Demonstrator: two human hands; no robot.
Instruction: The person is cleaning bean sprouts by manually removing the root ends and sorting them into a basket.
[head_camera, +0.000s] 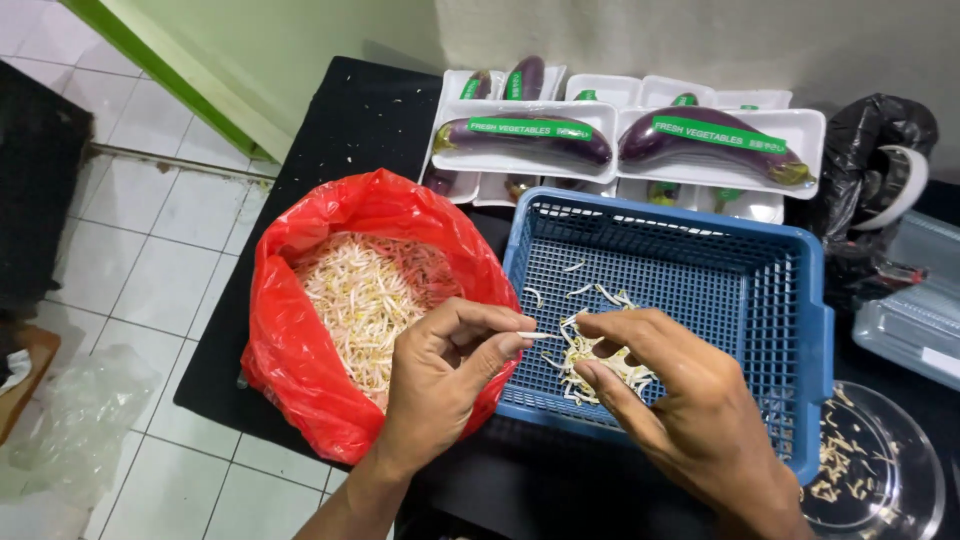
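Left hand (440, 375) pinching bean sprout (535, 336) | right hand (665, 385) pinching its other end | above blue basket (770, 290)

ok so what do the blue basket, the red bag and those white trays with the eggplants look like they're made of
Blue basket: rigid moulded plastic, judging by its even grid of holes and dull sheen. Red bag: thin plastic film, glossy and crumpled into soft folds. White trays: probably foam, matte with thick rounded rims, under what looks like clear wrap, though that is hard to confirm.
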